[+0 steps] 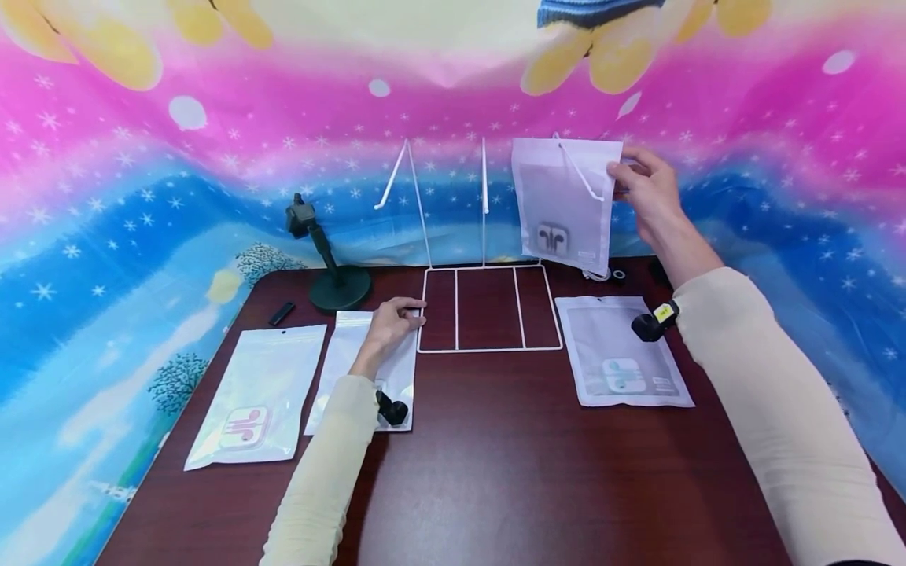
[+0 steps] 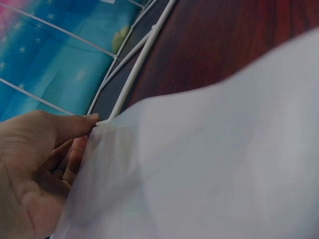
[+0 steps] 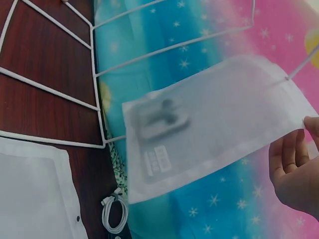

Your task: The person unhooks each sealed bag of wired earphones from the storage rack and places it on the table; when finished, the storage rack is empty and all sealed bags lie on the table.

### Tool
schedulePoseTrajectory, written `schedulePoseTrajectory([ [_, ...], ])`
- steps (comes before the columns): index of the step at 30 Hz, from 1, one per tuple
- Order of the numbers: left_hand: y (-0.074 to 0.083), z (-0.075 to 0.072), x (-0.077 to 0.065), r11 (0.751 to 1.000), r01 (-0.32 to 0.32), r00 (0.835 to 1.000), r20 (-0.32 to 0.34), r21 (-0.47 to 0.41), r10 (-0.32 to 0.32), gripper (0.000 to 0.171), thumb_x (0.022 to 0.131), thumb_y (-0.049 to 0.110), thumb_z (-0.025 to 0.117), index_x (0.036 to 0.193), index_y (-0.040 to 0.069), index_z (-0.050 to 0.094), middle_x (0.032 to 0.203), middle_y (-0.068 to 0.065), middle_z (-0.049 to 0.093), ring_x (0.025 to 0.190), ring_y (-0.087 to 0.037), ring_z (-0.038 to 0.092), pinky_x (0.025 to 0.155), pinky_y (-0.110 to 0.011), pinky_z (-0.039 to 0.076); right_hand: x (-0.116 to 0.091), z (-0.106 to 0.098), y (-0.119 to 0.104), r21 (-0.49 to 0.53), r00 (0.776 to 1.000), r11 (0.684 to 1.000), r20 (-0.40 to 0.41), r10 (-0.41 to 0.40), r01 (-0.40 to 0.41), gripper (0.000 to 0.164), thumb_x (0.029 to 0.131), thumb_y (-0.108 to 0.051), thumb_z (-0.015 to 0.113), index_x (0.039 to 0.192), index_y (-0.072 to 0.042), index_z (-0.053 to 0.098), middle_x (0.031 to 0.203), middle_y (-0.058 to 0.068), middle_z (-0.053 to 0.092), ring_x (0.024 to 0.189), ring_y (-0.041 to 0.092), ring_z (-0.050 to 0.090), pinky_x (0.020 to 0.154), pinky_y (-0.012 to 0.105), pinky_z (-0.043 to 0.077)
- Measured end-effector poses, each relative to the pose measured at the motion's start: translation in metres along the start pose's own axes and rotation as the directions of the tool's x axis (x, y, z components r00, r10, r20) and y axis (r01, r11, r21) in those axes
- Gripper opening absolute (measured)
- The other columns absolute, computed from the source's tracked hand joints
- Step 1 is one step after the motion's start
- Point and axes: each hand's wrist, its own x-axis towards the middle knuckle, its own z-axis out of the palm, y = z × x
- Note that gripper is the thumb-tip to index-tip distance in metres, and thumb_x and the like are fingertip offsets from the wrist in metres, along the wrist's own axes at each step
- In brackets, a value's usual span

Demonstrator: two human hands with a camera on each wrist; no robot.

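A white wire display rack (image 1: pixel 490 350) stands on the table, its prongs rising at the back. My left hand (image 1: pixel 391 324) pinches the rack's base at its left side; in the left wrist view its thumb (image 2: pixel 79 125) lies on the rod. From the right prong hangs a translucent white zip pouch (image 1: pixel 562 192) with a dark earphone picture in its lower part. My right hand (image 1: pixel 647 189) pinches that pouch by its upper right edge. In the right wrist view the pouch (image 3: pixel 214 119) is tilted, with the prong passing through its top.
Flat pouches lie on the table: a pink-printed one (image 1: pixel 272 385) far left, another (image 1: pixel 340 354) under my left forearm, a green-printed one (image 1: pixel 602 338) at right. A black stand (image 1: pixel 341 288), a small black stick (image 1: pixel 281 314) and a coiled white cable (image 3: pixel 114 214) are near the back.
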Motion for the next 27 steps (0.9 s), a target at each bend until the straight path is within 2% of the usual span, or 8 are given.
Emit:
schedulePoseTrajectory([
  [3, -0.001, 0.001, 0.000, 1.000, 0.000, 1.000, -0.010, -0.002, 0.000, 0.029, 0.097, 0.012, 0.074, 0.125, 0.012, 0.075, 0.100, -0.011, 0.061, 0.085, -0.025, 0.054, 0.082, -0.036, 0.044, -0.006, -0.002, 0.000, 0.030, 0.999, 0.999, 0.023, -0.029, 0.028, 0.028, 0.097, -0.019, 0.075, 0.125, -0.018, 0.073, 0.106, 0.002, 0.062, 0.082, 0.017, 0.062, 0.078, 0.027, 0.053],
  [7, -0.001, 0.002, 0.000, 1.000, -0.005, 1.000, -0.016, -0.009, 0.005, 0.028, 0.097, 0.012, 0.073, 0.125, 0.012, 0.075, 0.099, -0.011, 0.061, 0.087, -0.026, 0.054, 0.084, -0.038, 0.044, -0.014, -0.009, 0.000, 0.124, 0.998, 0.991, 0.039, -0.052, 0.047, 0.021, 0.096, -0.013, 0.076, 0.117, -0.014, 0.074, 0.102, 0.004, 0.063, 0.080, 0.018, 0.059, 0.070, 0.025, 0.051],
  [10, -0.001, 0.002, -0.001, 1.000, -0.009, 1.000, -0.017, -0.010, 0.008, 0.028, 0.097, 0.012, 0.073, 0.126, 0.012, 0.075, 0.101, -0.011, 0.061, 0.089, -0.026, 0.055, 0.085, -0.038, 0.045, -0.021, -0.014, 0.002, 0.169, 0.998, 0.984, 0.039, -0.057, 0.050, 0.021, 0.094, -0.011, 0.078, 0.115, -0.012, 0.076, 0.101, 0.003, 0.066, 0.079, 0.018, 0.061, 0.071, 0.025, 0.052],
  [16, -0.001, 0.001, -0.001, 1.000, -0.013, 1.000, -0.005, -0.008, 0.013, 0.029, 0.097, 0.012, 0.073, 0.126, 0.012, 0.075, 0.104, -0.012, 0.061, 0.089, -0.027, 0.055, 0.086, -0.038, 0.044, -0.036, -0.023, 0.006, 0.187, 0.997, 0.980, 0.038, -0.070, 0.062, 0.022, 0.093, -0.011, 0.079, 0.114, -0.011, 0.078, 0.108, 0.002, 0.067, 0.084, 0.018, 0.064, 0.078, 0.026, 0.053],
  [27, 0.000, 0.000, 0.000, 1.000, -0.014, 1.000, 0.002, -0.001, 0.014, 0.030, 0.097, 0.011, 0.074, 0.127, 0.011, 0.074, 0.102, -0.011, 0.061, 0.087, -0.025, 0.055, 0.086, -0.037, 0.044, -0.065, -0.040, 0.006, 0.243, 0.994, 0.967, 0.062, -0.091, 0.074, 0.024, 0.090, -0.010, 0.082, 0.114, -0.009, 0.079, 0.107, 0.002, 0.071, 0.081, 0.015, 0.070, 0.073, 0.024, 0.056],
])
